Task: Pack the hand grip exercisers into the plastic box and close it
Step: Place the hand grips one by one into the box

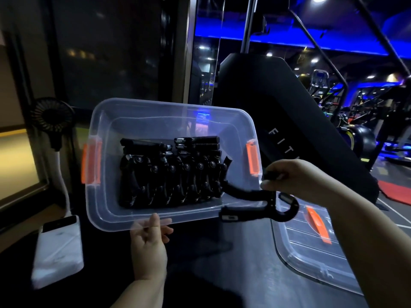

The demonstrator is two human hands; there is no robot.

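Head view.

Step in hand: adding one more hand grip exerciser [242, 193] to plastic box [97, 121]. Best done by lowering it handle-first into the bare strip right of packed exercisers [171, 174], parallel to that row and clear of orange latch [252, 157]. Probably wise to level the box before letting go.

Held by right hand [289, 176], pinched at the upper handle, curved end hanging over the box's near right corner.

Steadied by left hand [149, 243], gripping the near rim, box tilted toward the camera.

Not yet fitted: lid [311, 252], lying flat right of the box, under the right forearm.
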